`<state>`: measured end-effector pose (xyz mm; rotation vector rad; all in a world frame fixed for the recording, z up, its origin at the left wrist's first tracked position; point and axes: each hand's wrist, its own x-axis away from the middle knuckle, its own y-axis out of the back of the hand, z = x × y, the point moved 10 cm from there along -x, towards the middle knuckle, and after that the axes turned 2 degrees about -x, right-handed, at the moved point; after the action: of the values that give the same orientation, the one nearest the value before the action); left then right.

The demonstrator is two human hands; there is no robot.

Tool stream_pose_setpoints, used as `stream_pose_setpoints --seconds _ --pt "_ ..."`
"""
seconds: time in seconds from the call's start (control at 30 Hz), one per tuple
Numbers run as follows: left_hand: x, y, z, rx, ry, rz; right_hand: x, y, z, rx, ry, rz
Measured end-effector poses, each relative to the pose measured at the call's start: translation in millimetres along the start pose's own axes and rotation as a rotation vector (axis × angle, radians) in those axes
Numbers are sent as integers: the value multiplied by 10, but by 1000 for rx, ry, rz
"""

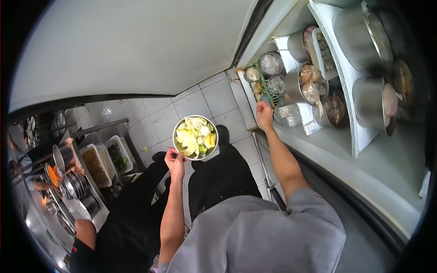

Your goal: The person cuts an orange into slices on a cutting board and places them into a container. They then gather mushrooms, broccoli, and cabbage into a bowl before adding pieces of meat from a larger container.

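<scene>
My left hand grips the rim of a round metal bowl filled with pale yellow-green cabbage pieces, held out over the tiled floor. My right hand reaches into the lower shelf of an open fridge, right at a green-rimmed basket with small containers. The fingers are hidden among the items, so whether they hold anything cannot be told. My grey sleeves and black trousers fill the lower middle.
Fridge shelves hold several metal pots, bowls of bagged food and covered tubs. The open fridge door spreads overhead. At left, another person's arm works at a counter with metal bowls and food trays.
</scene>
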<state>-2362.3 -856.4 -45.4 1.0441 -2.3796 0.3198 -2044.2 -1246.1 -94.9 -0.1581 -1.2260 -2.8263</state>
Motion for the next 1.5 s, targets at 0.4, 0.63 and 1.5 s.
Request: stream_pose_setpoints --seconds 0.4,0.63,1.5 --pt "-584 -675 354 -100 26 110 -2546 -78 -206 317 -39 -113" --pt "-666 -973 305 -116 56 103 -2736 -97 -402 405 -171 -46" --pt "-1248 -1691 -91 -64 -23 46 -1128 -40 1244 -1181 -188 160"
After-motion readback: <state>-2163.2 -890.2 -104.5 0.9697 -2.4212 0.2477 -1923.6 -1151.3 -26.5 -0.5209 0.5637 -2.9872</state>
